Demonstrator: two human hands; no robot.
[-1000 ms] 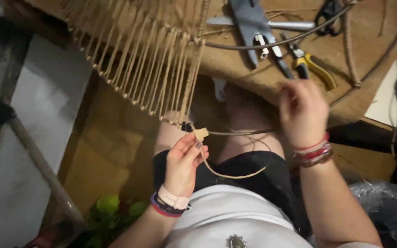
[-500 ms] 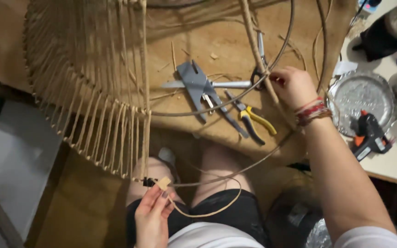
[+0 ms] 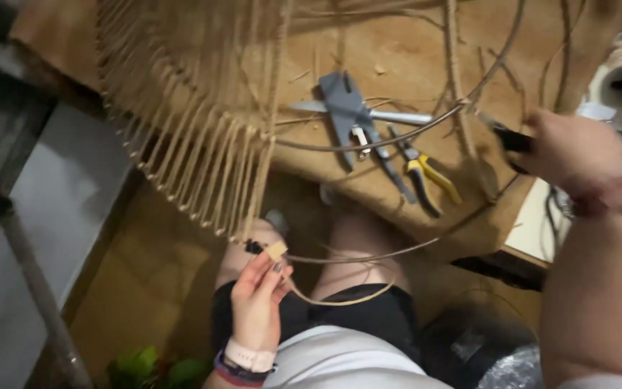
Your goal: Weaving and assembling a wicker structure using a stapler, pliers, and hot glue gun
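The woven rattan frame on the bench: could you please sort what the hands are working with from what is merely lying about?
In use:
- rattan frame
- loose strand, pinched at its taped end by the left hand
- dark-handled tool in the right hand

Lying about:
- grey tool
- yellow-handled pliers
- green leaves on the floor

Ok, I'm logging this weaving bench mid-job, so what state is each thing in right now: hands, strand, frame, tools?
left hand: pinching the pale flat strand end at the frame's lower edge.
right hand: blurred, gripping a dark-handled tool.
thin tan weaving strand: slack, looping over the lap.
round wire frame wrapped in tan cord: tilted, partly woven.
yellow-handled pliers: lying on the board, untouched.
grey metal hand tool: lying flat, untouched.
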